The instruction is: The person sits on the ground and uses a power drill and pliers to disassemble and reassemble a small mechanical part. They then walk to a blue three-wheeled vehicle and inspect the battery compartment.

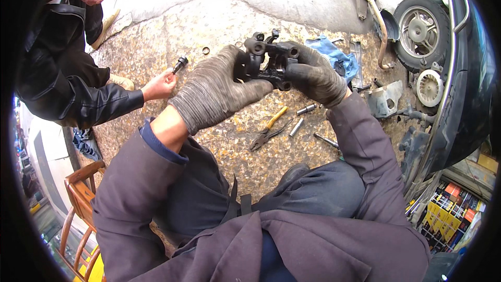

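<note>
A black, greasy metal bracket with several bolt holes (pixel 264 52) is held up in front of me between both gloved hands. My left hand (pixel 216 89), in a grey knit glove, wraps its left side, thumb along the lower edge. My right hand (pixel 318 75) grips its right side. To the left, another person's bare hand (pixel 162 86) holds a dark bolt-like piece (pixel 179 65). Below the bracket lie yellow-handled pliers (pixel 274 120), metal sockets (pixel 296 126) and a screwdriver-like tool (pixel 326 139). A small ring (pixel 206 50) rests beyond my left hand.
A co-worker in a black jacket (pixel 62 68) is at left, near a wooden chair (pixel 81 193). A blue rag (pixel 339 57), exhaust pipe (pixel 383 36), wheel (pixel 422 31), white disc (pixel 429 86) and metal parts (pixel 383 96) lie at right, beside a dark vehicle body (pixel 464 94) and tool rack (pixel 449 214).
</note>
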Tool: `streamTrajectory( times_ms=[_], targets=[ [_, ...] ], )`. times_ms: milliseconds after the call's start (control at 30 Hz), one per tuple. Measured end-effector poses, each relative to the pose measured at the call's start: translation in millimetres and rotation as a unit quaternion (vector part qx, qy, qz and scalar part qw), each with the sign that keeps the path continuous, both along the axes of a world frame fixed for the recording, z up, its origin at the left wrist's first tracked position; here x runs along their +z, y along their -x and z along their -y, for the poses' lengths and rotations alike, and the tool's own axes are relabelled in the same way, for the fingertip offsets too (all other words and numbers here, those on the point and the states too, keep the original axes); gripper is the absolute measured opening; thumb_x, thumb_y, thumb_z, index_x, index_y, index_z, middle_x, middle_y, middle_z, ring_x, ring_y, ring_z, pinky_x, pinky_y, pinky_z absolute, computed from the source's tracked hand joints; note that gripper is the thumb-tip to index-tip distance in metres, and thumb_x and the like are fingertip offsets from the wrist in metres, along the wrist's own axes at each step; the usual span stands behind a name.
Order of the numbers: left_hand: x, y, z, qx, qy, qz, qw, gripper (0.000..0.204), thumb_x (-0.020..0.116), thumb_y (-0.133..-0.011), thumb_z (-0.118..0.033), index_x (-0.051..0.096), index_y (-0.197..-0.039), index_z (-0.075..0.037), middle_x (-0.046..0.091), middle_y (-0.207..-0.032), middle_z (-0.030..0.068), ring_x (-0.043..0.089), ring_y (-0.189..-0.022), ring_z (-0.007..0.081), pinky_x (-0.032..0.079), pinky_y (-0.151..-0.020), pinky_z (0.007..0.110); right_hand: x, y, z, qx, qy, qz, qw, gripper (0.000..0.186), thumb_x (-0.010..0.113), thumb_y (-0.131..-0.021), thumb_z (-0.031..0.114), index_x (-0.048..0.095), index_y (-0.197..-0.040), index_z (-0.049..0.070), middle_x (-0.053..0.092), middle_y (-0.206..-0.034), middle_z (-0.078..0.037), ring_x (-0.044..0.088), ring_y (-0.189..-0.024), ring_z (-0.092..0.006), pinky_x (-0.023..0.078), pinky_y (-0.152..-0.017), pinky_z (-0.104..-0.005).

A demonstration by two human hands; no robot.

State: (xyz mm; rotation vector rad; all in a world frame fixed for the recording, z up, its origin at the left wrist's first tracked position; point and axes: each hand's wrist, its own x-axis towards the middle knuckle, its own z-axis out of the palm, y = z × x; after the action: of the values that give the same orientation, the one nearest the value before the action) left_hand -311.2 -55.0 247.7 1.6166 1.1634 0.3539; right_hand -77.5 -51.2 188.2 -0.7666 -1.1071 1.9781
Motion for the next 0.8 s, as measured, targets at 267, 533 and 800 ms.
streamTrajectory(
  times_ms=[267, 533, 800],
  targets=[
    [-6, -3, -12, 0.114, 0.267, 0.164, 0.943, 0.037, 0.06, -0.093, -0.022, 0.057, -0.125, -0.004, 0.067, -0.097, 0.0056, 0.064, -0.077, 0.0126, 0.053, -0.067, 0.027, 28, -13, 8, 0.033, -0.051, -0.011, 0.998, 0.065, 0.082, -0.081, 0.019, 0.049, -0.133, -0.004, 0.064, -0.118, -0.015, 0.063, -0.106, -0.0208, 0.052, -0.093, -0.0362],
    [-11, -6, -14, 0.065, 0.264, 0.178, 0.946, 0.031, 0.056, -0.095, -0.019, 0.059, -0.12, -0.002, 0.067, -0.097, 0.0073, 0.066, -0.078, 0.0151, 0.053, -0.064, 0.029, 36, -17, 13, 0.029, -0.062, 0.017, 0.997, 0.062, 0.08, -0.082, 0.014, 0.049, -0.134, -0.003, 0.064, -0.121, -0.014, 0.06, -0.112, -0.0203, 0.049, -0.098, -0.0376],
    [-20, 0, -16, 0.033, 0.294, 0.19, 0.936, 0.033, 0.057, -0.096, -0.022, 0.06, -0.122, -0.002, 0.066, -0.096, 0.0058, 0.065, -0.079, 0.0148, 0.055, -0.068, 0.029, 37, -21, 14, 0.022, -0.071, 0.019, 0.997, 0.062, 0.079, -0.083, 0.012, 0.048, -0.136, -0.001, 0.061, -0.125, -0.015, 0.06, -0.115, -0.023, 0.049, -0.1, -0.0397]
  ],
)
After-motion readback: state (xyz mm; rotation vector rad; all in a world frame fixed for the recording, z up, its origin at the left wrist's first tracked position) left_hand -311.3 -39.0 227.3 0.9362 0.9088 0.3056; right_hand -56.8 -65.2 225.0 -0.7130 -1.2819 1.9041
